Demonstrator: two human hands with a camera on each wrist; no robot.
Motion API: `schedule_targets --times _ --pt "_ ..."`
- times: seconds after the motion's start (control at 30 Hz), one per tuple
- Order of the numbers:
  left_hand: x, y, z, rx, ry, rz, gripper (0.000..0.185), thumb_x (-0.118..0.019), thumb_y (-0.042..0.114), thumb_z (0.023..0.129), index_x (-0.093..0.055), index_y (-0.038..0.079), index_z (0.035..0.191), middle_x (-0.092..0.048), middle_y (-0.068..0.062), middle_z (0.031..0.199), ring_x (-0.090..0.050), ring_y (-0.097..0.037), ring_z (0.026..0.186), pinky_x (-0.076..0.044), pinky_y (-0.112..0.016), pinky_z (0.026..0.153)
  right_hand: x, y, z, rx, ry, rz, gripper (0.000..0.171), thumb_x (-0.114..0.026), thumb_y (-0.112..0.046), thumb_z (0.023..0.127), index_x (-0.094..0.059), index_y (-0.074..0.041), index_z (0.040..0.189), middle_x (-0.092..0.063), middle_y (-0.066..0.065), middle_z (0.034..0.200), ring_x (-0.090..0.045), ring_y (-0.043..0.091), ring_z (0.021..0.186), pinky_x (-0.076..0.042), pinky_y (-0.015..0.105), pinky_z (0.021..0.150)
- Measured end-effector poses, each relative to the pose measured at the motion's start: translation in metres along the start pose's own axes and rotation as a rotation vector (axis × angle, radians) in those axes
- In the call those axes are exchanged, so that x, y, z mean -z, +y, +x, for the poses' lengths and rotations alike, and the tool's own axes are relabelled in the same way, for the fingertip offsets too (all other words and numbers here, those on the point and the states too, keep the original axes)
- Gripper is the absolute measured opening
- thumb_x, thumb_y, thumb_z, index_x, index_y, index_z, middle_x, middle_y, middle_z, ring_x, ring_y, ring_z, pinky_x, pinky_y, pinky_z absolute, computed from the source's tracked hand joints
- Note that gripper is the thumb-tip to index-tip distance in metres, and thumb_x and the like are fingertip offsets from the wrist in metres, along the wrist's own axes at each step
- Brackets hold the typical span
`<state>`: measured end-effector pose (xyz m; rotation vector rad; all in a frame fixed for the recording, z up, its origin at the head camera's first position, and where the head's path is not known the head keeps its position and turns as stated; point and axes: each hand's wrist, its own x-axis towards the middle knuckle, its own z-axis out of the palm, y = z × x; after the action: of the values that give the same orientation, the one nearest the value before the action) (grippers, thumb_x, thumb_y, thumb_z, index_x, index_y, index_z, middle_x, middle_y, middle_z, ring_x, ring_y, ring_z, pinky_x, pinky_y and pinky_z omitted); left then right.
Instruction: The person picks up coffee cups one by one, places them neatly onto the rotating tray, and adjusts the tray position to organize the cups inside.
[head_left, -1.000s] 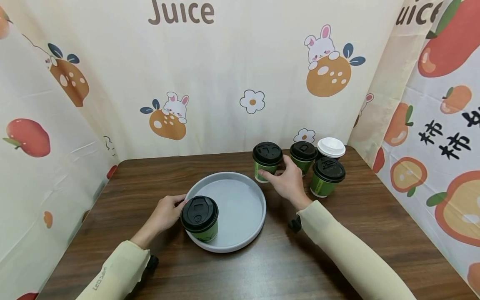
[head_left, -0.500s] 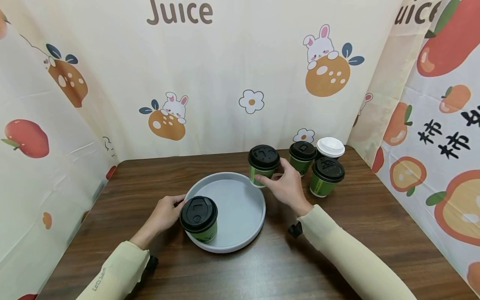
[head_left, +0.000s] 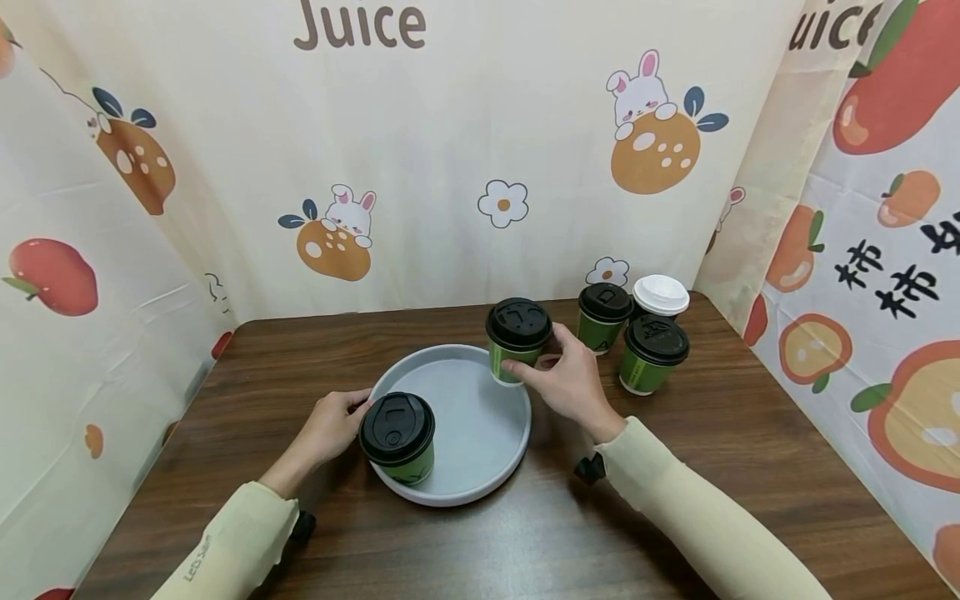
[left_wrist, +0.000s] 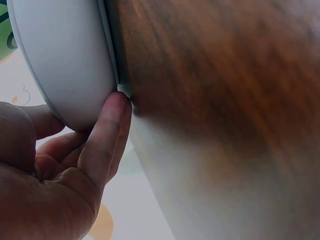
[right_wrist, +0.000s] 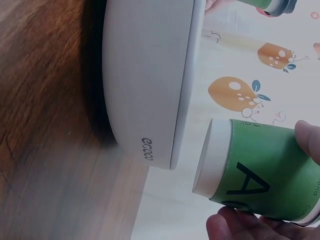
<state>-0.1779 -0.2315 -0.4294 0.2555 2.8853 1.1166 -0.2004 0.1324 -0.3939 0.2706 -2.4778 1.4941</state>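
My right hand (head_left: 573, 379) grips a green paper coffee cup (head_left: 516, 358) with a black lid, thumb on one side and fingers on the other. In the right wrist view this cup (right_wrist: 260, 170) hangs clear of the tray, its white base showing. Below it in the head view is the far right rim of a round grey tray (head_left: 480, 433). With thumb and fingers, my left hand (head_left: 333, 429) holds the tray's left rim; the left wrist view shows the fingertips against the tray's outer wall (left_wrist: 65, 60). Another lidded green coffee cup (head_left: 401, 437) stands on the tray's near left part.
Back right on the wooden table (head_left: 615, 500) are a black-lidded green cup (head_left: 602, 317), a second one (head_left: 654, 354) nearer, and a white-lidded cup (head_left: 660, 296) behind it. A printed fabric backdrop (head_left: 442, 125) rises along the table's back and sides.
My right hand has carried the cup left and nearer, from the table beside the tray to over the tray's far right rim. The left hand, tray and other cups have stayed put.
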Motion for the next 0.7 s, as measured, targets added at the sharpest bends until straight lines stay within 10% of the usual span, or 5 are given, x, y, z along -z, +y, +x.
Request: schedule_targets --times 0.7 --pt "0.0 -0.001 0.001 0.011 -0.02 -0.033 0.038 -0.056 0.014 0.107 -0.059 -0.003 0.141 -0.066 -0.023 0.131 -0.064 -0.031 0.117 -0.055 -0.045 0.089 -0.006 -0.004 -0.011 0.032 -0.077 0.056 0.066 -0.095 -0.032 0.075 -0.063 -0.019 0.132 -0.07 0.0 0.114 -0.066 0.017 0.103 -0.058 0.043 0.086"
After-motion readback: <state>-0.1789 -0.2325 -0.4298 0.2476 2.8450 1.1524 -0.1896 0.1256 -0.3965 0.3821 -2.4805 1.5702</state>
